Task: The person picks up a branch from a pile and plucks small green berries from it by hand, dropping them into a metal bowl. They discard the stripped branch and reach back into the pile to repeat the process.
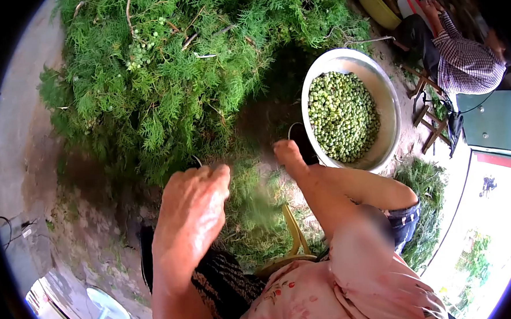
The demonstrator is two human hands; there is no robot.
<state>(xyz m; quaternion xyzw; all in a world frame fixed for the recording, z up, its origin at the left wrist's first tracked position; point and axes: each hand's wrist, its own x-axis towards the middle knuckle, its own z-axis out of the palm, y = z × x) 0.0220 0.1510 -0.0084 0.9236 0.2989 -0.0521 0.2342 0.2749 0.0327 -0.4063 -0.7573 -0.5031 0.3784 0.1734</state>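
My left hand (195,203) is closed, knuckles up, at the near edge of a large heap of cut green conifer branches (171,100). My right hand (289,153) is curled into a fist beside the metal basin (386,100), close to a dark shoe (302,141). Whatever either hand holds is hidden by its fingers. Many small round green cones (343,114) fill much of the basin. Between and below my hands, a blurred green sprig (262,205) shows over loose greenery on the ground. Clusters of pale green cones (140,50) are still on branches in the heap.
Another person in a checked shirt (470,61) sits at the upper right, near a yellow tub (376,6) and a wooden stool (430,121). A yellow chair part (294,229) shows by my lap. A pale round-topped stand (108,306) is at lower left.
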